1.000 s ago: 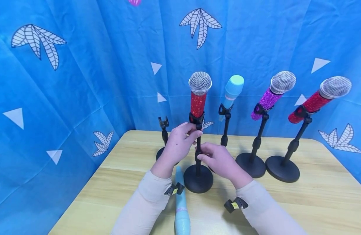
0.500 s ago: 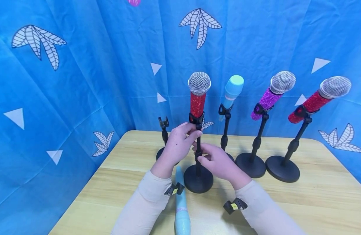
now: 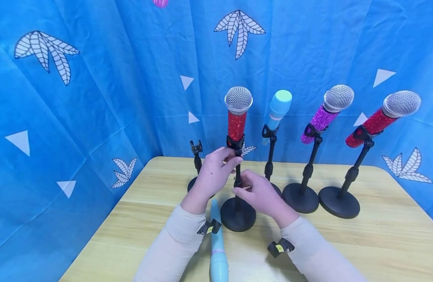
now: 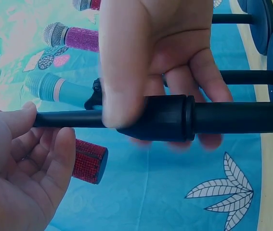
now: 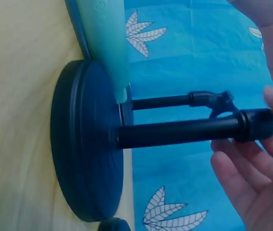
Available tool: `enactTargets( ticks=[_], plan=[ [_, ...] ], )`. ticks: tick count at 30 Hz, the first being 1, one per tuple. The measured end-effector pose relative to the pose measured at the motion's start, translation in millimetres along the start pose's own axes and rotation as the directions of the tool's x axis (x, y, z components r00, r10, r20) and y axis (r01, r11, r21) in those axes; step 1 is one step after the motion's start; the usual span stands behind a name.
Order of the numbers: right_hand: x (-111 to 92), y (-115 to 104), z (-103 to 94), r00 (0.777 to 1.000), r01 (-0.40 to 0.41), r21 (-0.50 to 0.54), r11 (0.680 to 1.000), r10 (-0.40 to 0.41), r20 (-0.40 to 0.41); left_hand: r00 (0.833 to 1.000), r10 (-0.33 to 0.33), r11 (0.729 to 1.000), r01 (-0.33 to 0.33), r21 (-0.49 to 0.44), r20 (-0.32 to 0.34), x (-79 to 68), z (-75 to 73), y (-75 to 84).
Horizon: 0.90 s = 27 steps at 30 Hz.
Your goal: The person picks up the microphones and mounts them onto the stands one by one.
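A black desktop microphone stand (image 3: 238, 219) stands upright before me, with a red glittery microphone (image 3: 236, 125) in its clip. My left hand (image 3: 214, 170) pinches the thin upper pole just below that clip. Lower down, my right hand (image 3: 260, 192) has its thumb and fingers around the stand's collar. The left wrist view shows the collar (image 4: 162, 118) between the right thumb and fingers, and the slim pole (image 4: 69, 119) in the left hand. In the right wrist view the round base (image 5: 88, 144) rests on the table.
A light blue microphone (image 3: 218, 244) lies on the table beside my left forearm. Behind left is a stand with a bare clip (image 3: 196, 147). To the right, stands carry a light blue microphone (image 3: 280, 105), a purple one (image 3: 320, 119) and another red one (image 3: 376, 122).
The right thumb and fingers have shifted slightly around the collar. The red microphone's head has moved a touch to the left. My left hand keeps its place.
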State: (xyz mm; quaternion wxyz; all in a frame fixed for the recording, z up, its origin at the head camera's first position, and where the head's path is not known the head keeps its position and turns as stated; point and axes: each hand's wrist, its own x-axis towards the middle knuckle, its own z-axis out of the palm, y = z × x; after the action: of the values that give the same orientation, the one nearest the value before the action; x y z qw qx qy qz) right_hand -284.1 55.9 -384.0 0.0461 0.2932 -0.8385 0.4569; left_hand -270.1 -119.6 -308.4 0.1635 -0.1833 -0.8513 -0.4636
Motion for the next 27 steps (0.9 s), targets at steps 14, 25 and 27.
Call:
enactTargets(
  ticks=[14, 25, 27],
  plan=[
    [0.3, -1.7, 0.3, 0.998, -0.038, -0.033, 0.999, 0.037, -0.057, 1.000, 0.002, 1.000, -0.002, 0.014, 0.000, -0.8, -0.3, -0.1],
    [0.0, -2.4, -2.8, 0.999, 0.033, -0.049, 0.998, -0.033, 0.012, 1.000, 0.015, 1.000, -0.015, 0.021, 0.000, -0.9, -0.8, -0.5],
    [0.4, -2.1, -2.3, 1.000, 0.022, -0.055, 0.998, -0.022, -0.007, 1.000, 0.026, 0.999, -0.025, 0.029, -0.001, -0.3, -0.6, -0.7]
  ],
)
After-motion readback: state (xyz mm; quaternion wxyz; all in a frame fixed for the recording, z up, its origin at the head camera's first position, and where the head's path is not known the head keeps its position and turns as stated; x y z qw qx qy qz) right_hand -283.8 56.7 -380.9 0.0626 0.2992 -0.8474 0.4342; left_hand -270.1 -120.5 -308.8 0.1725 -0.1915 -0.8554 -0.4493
